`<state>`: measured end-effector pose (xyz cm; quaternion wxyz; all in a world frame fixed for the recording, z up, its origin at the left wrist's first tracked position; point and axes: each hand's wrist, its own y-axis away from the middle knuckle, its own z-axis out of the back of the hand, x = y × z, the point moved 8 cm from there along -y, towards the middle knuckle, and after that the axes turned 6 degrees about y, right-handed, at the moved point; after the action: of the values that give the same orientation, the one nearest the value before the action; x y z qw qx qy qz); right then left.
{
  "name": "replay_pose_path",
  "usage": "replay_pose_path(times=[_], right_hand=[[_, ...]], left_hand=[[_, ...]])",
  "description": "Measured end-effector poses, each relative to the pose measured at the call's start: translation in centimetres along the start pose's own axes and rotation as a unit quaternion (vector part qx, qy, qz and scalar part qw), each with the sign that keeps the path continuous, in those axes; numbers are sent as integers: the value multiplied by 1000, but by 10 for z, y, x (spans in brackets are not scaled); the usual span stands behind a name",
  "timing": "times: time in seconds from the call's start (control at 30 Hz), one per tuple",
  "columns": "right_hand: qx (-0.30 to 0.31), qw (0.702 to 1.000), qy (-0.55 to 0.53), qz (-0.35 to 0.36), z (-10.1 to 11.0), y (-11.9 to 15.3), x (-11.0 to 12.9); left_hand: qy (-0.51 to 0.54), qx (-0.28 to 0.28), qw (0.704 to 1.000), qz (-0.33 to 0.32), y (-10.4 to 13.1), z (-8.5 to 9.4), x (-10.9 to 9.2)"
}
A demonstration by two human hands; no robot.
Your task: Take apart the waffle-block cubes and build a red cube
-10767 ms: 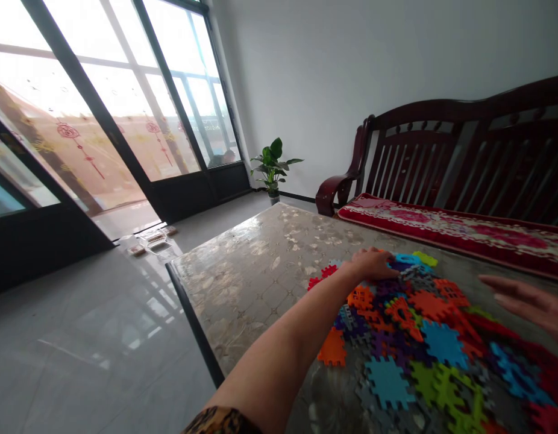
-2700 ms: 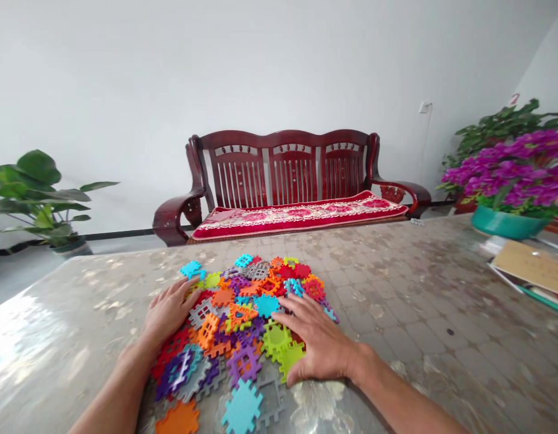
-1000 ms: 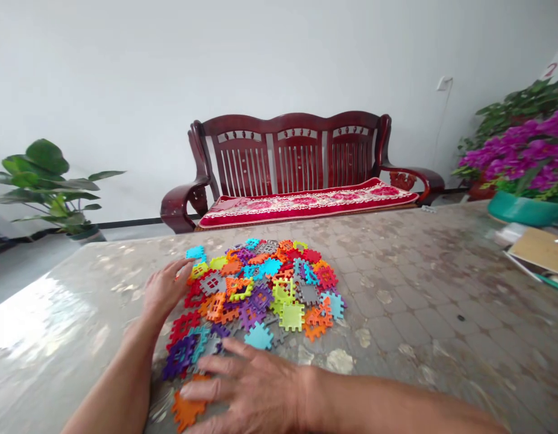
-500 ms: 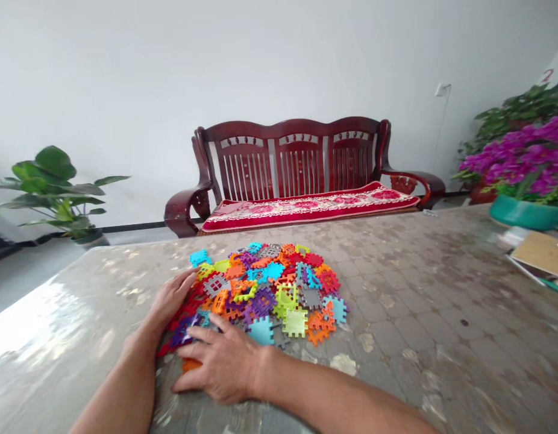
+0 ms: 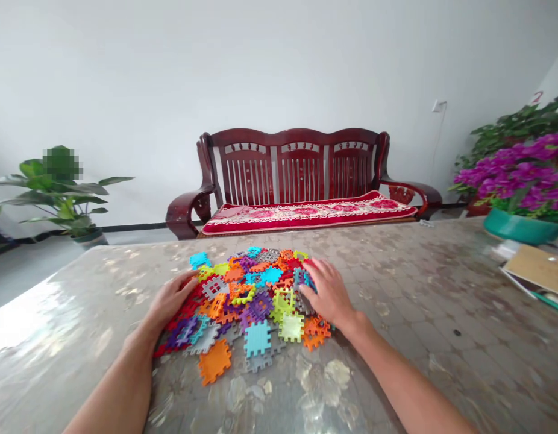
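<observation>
This looks like a home's living room — wooden settee (image 5: 300, 172) (red floral mat (image 5: 306, 212) on it), potted plant (image 5: 66, 210).

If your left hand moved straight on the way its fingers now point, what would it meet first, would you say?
The left hand would most likely meet the yellow-green toothed piece just ahead of its fingertips; depth is unclear, so they may already be touching it.

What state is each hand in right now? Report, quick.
Left hand: open, at the left edge of the pile of multicoloured, notch-edged plastic tiles; no grip visible.
Right hand: open, over the pile's right edge; no grip visible.
</observation>
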<state>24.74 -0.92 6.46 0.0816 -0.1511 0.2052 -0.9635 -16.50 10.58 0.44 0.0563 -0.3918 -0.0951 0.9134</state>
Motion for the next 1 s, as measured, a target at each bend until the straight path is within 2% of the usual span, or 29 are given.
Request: replay_pose_path(times=[0.07, 0.13, 0.3, 0.53, 0.7, 0.8, 0.87, 0.93, 1.0], right_hand=[[26, 996, 31, -81, -10, 1, -34], [64, 992, 37, -100, -23, 3, -47], [98, 994, 31, -46, -39, 1, -31], [119, 990, 58, -48, -44, -2, -16], [120, 992, 31, -28, -48, -2, 2], [109, 994, -19, -20, -51, -3, 9], [99, 990, -98, -9, -53, -4, 11], [72, 975, -211, -13, -52, -5, 6], [26, 948, -313, -53, -50, -7, -10]], left_hand=[[-13, 2, 1000, -3, -2, -1, 5], [-24, 4, 1000, -6, -3, -2, 9], [-43, 3, 999, -11, -5, -4, 15], [-142, -29, 989, 0, -1, 2, 6], [-203, -36, 978, 17, 2, 8, 2], [-213, -50, 976, 17, 2, 11, 3], [-211, -64, 975, 20, 1, 13, 6], [-202, -73, 976, 23, 1, 14, 9], [-187, -73, 979, 25, 1, 15, 13]])
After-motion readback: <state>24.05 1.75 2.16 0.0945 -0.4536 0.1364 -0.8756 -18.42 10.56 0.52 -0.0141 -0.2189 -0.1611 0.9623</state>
